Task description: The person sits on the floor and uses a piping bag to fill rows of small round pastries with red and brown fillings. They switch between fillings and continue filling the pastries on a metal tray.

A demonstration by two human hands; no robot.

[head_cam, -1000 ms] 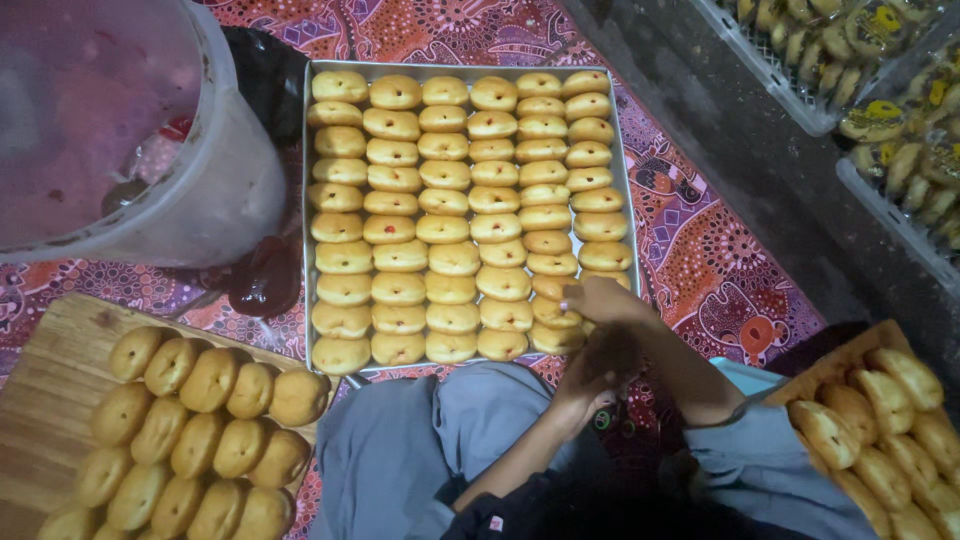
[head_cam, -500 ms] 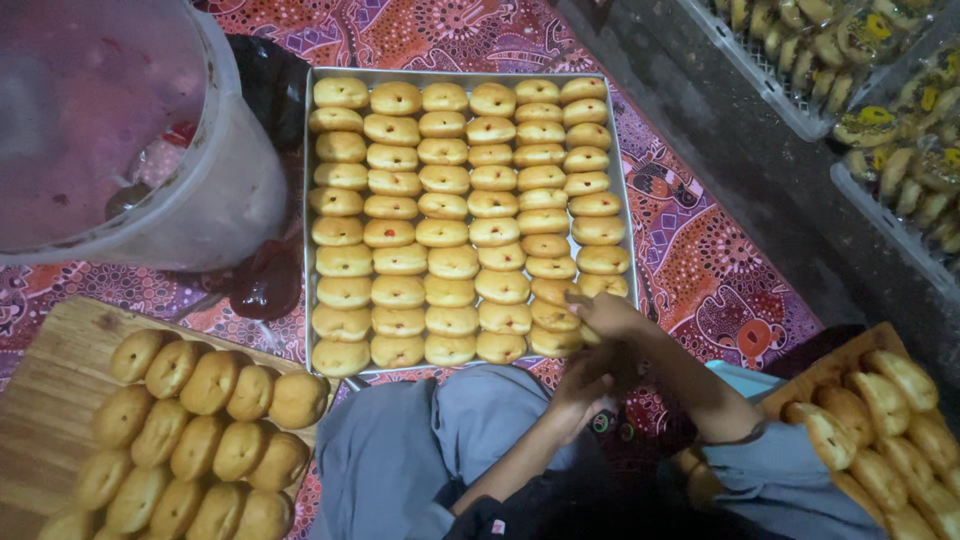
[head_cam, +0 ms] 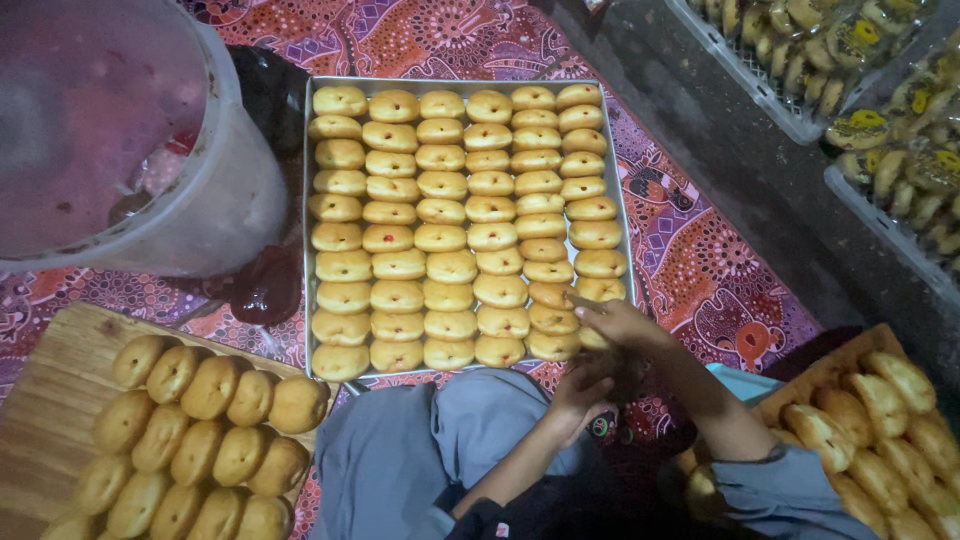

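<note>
A metal tray (head_cam: 308,230) on the patterned mat holds several rows of round golden buns (head_cam: 452,238) with filled centres. My right hand (head_cam: 618,322) lies over the buns at the tray's near right corner, fingers stretched out flat and pointing left, touching the bun beneath. My left hand (head_cam: 585,388) hovers just below it, off the tray's near edge and above my lap, with its fingers curled. A small dark round thing (head_cam: 600,427) shows under that hand; whether it is held is unclear.
A big translucent bucket (head_cam: 130,150) stands left of the tray. A wooden board (head_cam: 50,370) with unfilled buns lies near left, another board of buns (head_cam: 880,420) near right. Crates of wrapped buns (head_cam: 860,90) line the far right beyond a grey strip.
My right hand has slid slightly toward me along the tray's right column and settled on the corner buns. My left hand stays curled beneath it.
</note>
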